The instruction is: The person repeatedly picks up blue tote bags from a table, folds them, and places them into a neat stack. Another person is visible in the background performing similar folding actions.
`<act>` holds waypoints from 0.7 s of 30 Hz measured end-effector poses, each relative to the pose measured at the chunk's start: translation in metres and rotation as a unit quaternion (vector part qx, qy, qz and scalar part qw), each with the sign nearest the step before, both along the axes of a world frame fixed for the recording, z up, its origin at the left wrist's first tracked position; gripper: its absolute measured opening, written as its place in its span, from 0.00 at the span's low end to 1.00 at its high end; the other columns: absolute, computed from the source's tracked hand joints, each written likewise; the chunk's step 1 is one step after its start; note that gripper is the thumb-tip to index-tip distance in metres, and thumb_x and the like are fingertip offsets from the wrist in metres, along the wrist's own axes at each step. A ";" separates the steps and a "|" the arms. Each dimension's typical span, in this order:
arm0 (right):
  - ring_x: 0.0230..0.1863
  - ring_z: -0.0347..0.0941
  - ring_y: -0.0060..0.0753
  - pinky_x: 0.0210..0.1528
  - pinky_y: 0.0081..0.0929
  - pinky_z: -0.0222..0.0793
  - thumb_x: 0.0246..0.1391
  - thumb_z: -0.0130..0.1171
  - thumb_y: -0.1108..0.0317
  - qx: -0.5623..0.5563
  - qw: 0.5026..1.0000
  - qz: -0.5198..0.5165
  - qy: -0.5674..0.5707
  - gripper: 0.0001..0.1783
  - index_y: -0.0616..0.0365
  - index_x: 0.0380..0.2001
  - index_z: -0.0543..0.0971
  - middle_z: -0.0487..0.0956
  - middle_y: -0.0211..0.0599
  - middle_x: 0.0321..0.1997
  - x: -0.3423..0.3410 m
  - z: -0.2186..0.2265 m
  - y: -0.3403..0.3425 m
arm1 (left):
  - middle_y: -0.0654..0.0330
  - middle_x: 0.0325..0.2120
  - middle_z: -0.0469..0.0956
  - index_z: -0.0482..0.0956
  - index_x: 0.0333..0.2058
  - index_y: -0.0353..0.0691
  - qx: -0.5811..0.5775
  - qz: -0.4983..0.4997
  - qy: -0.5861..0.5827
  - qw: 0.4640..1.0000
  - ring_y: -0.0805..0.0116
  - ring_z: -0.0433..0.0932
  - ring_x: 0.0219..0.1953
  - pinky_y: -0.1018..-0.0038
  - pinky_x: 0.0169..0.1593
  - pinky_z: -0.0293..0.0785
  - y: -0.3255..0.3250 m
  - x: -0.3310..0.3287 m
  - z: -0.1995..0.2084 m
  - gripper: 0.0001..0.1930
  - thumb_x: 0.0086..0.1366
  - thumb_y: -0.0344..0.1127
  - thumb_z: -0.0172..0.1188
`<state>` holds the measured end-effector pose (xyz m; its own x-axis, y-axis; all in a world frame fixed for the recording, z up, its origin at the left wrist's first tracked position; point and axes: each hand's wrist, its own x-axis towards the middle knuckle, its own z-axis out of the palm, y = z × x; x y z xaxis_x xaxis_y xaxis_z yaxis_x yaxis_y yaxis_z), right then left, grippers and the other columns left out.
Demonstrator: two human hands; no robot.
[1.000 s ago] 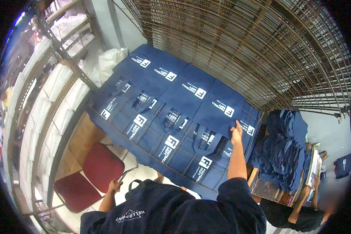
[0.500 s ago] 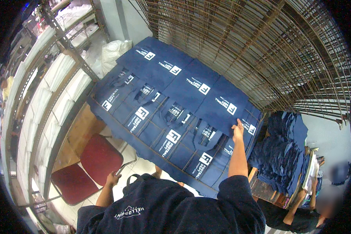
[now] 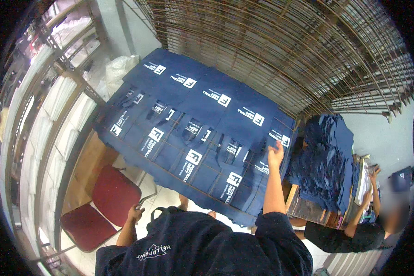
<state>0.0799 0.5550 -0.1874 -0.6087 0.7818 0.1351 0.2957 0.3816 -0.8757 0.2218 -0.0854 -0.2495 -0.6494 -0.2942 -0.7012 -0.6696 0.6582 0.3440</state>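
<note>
Dark blue cut fabric pieces (image 3: 207, 172) with white square-and-lettering prints lie in rows on a wire rack shelf (image 3: 168, 174) before me. Along the far side, larger printed panels (image 3: 237, 102) overlap one another. My right hand (image 3: 275, 154) is over the right end of the rack, beside a white print, fingers partly spread and nothing seen in them. Whether its fingertips touch the cloth I cannot tell. Low on the left, my left hand (image 3: 135, 213) is closed around the metal frame (image 3: 147, 198) of a chair with dark red pads (image 3: 116, 193).
Many raised wire shelves (image 3: 271, 46) lean above the far edge. At right, a tall pile of blue cloth (image 3: 322, 161) stands on a wooden table (image 3: 303, 205), with a co-worker (image 3: 349, 235) beyond. White stacks fill shelving (image 3: 62, 124) at left, near a white sack (image 3: 119, 69).
My view has shifted, so the rack appears farther left. My right hand's raised index finger has bent lower. The left hand stays at the chair frame. More of the co-worker shows.
</note>
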 end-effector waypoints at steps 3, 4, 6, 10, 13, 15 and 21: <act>0.38 0.71 0.32 0.41 0.27 0.67 0.39 0.59 0.75 -0.023 1.000 -0.016 0.009 0.28 0.56 0.50 0.69 0.71 0.42 0.47 0.046 -0.007 0.007 | 0.46 0.43 0.74 0.71 0.48 0.41 -0.007 -0.075 0.010 0.997 0.54 0.73 0.47 0.66 0.48 0.69 0.002 -0.008 -0.009 0.27 0.50 0.46 0.62; 0.37 0.71 0.31 0.41 0.26 0.67 0.40 0.59 0.76 -0.045 0.999 -0.028 0.014 0.28 0.56 0.49 0.69 0.71 0.42 0.47 0.060 -0.006 0.008 | 0.46 0.43 0.74 0.71 0.48 0.40 -0.003 -0.088 0.010 0.996 0.54 0.73 0.47 0.67 0.49 0.68 -0.002 -0.008 -0.025 0.27 0.50 0.46 0.62; 0.37 0.71 0.31 0.41 0.25 0.67 0.40 0.58 0.78 -0.088 0.994 -0.054 0.026 0.28 0.56 0.49 0.69 0.71 0.41 0.46 0.092 0.001 0.008 | 0.45 0.43 0.74 0.71 0.48 0.39 0.004 -0.115 0.012 0.993 0.54 0.73 0.47 0.67 0.51 0.67 -0.011 -0.004 -0.062 0.27 0.50 0.46 0.62; 0.36 0.68 0.24 0.38 0.21 0.65 0.42 0.58 0.80 -0.101 0.986 -0.121 0.058 0.28 0.55 0.50 0.67 0.69 0.37 0.46 0.158 0.028 0.008 | 0.46 0.40 0.75 0.72 0.46 0.37 0.072 -0.060 0.026 0.995 0.56 0.74 0.45 0.68 0.48 0.68 -0.002 -0.004 -0.093 0.26 0.50 0.44 0.63; 0.40 0.69 0.28 0.42 0.22 0.65 0.42 0.58 0.79 -0.082 0.980 -0.144 0.105 0.26 0.56 0.49 0.68 0.70 0.40 0.45 0.218 0.010 0.035 | 0.46 0.38 0.76 0.72 0.46 0.37 0.059 -0.126 0.047 0.989 0.57 0.76 0.42 0.68 0.45 0.70 0.029 -0.012 -0.082 0.26 0.50 0.46 0.64; 0.43 0.68 0.29 0.43 0.23 0.65 0.42 0.58 0.79 -0.075 0.977 -0.171 0.101 0.25 0.58 0.48 0.69 0.71 0.40 0.44 0.256 -0.009 0.051 | 0.46 0.36 0.77 0.72 0.46 0.38 0.042 -0.160 0.045 0.985 0.56 0.76 0.41 0.68 0.44 0.70 0.045 -0.022 -0.063 0.27 0.50 0.47 0.64; 0.46 0.68 0.33 0.50 0.28 0.61 0.40 0.57 0.77 -0.119 0.968 -0.206 0.079 0.22 0.63 0.44 0.72 0.74 0.42 0.42 0.308 -0.030 0.059 | 0.50 0.31 0.78 0.69 0.49 0.39 0.076 -0.167 0.056 0.981 0.63 0.77 0.35 0.71 0.41 0.71 0.039 -0.001 -0.141 0.30 0.50 0.50 0.62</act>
<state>0.3881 0.6144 -0.2171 -0.2248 0.9743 -0.0122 0.2354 0.0422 -0.9710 0.2206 -0.0469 -0.3907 -0.7673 0.0507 -0.6393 -0.3777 0.7699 0.5144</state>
